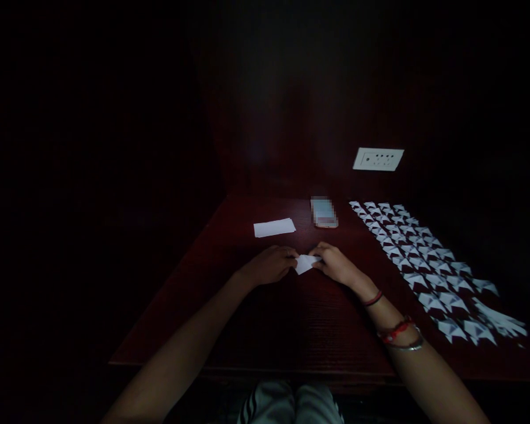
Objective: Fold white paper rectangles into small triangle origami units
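Paper (pixel 304 264), a small white piece folded to a point, lies just above the dark red table (pixel 256 330), near its middle, between the person's two hands. The left hand (pixel 271 265), with a ring on one finger, has its fingertips closed on the left edge; the right hand (pixel 334 263) pinches the opposite corner between thumb and curled fingers. Beyond them lies a white paper stack (pixel 274 228), its upper face plain, and near it a phone (pixel 324 212) whose screen is pixelated past reading. On the wall, a white socket plate (pixel 378 159) shows dark holes, any marking too small to make out. To the right, folded paper shapes (pixel 437 281) stand in slanting rows, with loose paper strips (pixel 500 318) beside the nearest ones. Red and dark bracelets (pixel 397 334) circle the right forearm; dark stripes run down the pale trousers (pixel 274 406).
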{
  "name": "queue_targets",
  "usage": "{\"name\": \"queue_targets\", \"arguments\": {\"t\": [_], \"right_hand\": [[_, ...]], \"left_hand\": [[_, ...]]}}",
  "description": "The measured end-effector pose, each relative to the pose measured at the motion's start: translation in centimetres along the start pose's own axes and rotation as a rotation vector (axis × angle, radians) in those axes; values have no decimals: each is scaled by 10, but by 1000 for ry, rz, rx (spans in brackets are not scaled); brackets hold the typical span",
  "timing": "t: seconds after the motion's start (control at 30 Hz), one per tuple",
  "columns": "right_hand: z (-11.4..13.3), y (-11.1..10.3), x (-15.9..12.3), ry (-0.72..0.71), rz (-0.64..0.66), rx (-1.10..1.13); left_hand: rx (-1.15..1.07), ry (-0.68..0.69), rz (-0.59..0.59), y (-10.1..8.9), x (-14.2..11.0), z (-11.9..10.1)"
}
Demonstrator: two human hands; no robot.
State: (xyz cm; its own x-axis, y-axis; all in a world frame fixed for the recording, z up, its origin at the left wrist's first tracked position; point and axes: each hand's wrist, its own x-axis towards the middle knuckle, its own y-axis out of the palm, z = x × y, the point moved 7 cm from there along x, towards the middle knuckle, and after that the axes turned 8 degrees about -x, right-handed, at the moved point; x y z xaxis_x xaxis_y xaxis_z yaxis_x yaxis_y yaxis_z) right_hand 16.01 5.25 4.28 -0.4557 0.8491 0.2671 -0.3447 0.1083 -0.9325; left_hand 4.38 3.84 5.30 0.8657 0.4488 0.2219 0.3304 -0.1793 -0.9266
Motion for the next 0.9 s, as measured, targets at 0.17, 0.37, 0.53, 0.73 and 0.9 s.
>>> {"name": "queue_targets", "arguments": {"t": [0.17, 0.37, 0.53, 0.73, 0.9], "right_hand": [[4, -4, 2, -72, -31, -63], [6, -5, 4, -129, -52, -102], [1, -12, 5, -103, -128, 11], [3, -15, 1, -251, -36, -12], [0, -10, 1, -205, 21, 16]], "left_hand": [[-73, -48, -4, 1, 1, 5], [-66, -64, -11, -2, 1, 5], [-48, -100, -24, -2, 0, 9], [-46, -141, -60, -2, 0, 18], [-65, -198, -83, 2, 2, 25]]}}
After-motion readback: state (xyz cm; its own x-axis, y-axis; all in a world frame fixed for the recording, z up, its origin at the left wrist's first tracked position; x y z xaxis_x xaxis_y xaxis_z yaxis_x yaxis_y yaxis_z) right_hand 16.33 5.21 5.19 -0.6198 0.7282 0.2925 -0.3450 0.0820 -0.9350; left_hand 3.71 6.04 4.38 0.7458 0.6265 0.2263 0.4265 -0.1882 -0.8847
